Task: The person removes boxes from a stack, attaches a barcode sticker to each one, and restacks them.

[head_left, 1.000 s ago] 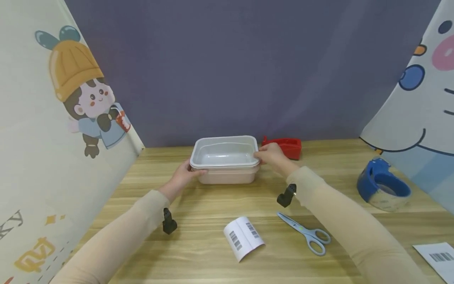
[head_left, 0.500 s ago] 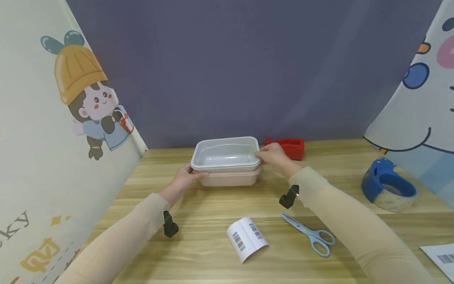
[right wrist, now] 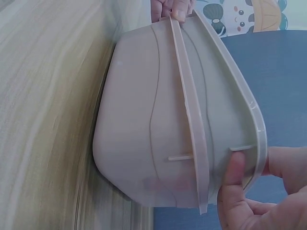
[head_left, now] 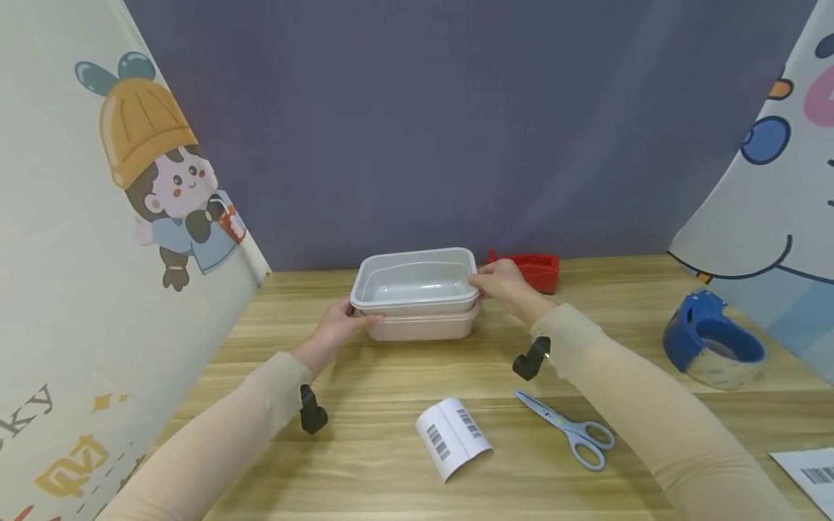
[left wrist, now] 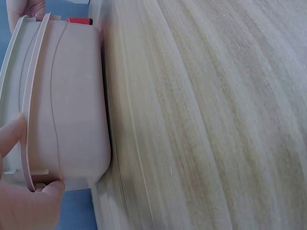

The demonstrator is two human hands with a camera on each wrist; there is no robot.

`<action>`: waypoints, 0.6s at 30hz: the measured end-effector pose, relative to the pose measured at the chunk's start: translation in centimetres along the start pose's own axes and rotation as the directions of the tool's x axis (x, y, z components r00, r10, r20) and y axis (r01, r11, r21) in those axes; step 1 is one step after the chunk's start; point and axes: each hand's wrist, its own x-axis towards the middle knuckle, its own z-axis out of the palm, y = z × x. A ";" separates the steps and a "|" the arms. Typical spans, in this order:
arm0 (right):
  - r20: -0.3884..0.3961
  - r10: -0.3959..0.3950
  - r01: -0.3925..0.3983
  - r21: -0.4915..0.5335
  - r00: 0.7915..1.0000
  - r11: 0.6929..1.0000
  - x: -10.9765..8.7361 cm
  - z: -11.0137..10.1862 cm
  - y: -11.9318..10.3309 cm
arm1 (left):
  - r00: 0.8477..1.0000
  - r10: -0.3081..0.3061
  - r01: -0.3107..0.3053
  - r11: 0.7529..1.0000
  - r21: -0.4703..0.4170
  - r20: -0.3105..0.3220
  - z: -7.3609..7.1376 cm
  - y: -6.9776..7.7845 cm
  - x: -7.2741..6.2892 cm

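A white plastic tub [head_left: 417, 281] sits partly nested inside a pale pink plastic tub [head_left: 422, 329], which stands on the table. Its right side is raised higher than its left. My left hand [head_left: 334, 329] grips the pink tub by its left end, with the thumb under the rim in the left wrist view. Pinched between the thumb and fingers of my right hand [head_left: 510, 288] is the white tub's right rim. From the right wrist side, a band of the white tub's wall [right wrist: 218, 96] shows above the pink rim [right wrist: 189, 110].
Behind my right hand stands a red tape dispenser [head_left: 537, 273]. Nearer lie a curled paper with barcodes [head_left: 452, 438] and light blue scissors [head_left: 567, 428]. At right are a blue tape dispenser with clear tape [head_left: 713, 340] and another barcode sheet [head_left: 808, 470].
The white tub has risen slightly out of the pink one, most at its right side. Both hands keep their grips. The head view has shifted a little.
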 end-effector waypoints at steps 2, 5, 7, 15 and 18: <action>-0.001 -0.001 0.001 -0.003 1.000 1.000 -0.1 0.0 0.0 | 1.000 -0.001 0.001 1.000 0.008 0.004 0.0 0.1 0.0; 0.008 -0.001 0.001 0.012 1.000 1.000 -0.1 -0.1 0.1 | 1.000 -0.003 0.003 1.000 0.017 0.008 0.0 0.2 -0.1; 0.013 -0.001 0.001 0.031 1.000 1.000 -0.1 -0.2 0.2 | 1.000 -0.009 0.008 1.000 0.025 0.017 0.0 0.3 -0.1; -0.006 -0.013 0.013 0.020 1.000 1.000 -0.3 -1.5 -0.9 | 0.998 -0.045 0.044 0.999 0.029 0.046 -0.1 0.5 -0.2; 0.000 -0.010 0.010 0.009 1.000 1.000 -0.4 -2.1 -1.5 | 0.998 -0.041 0.040 0.999 0.021 0.054 -0.2 0.6 -0.2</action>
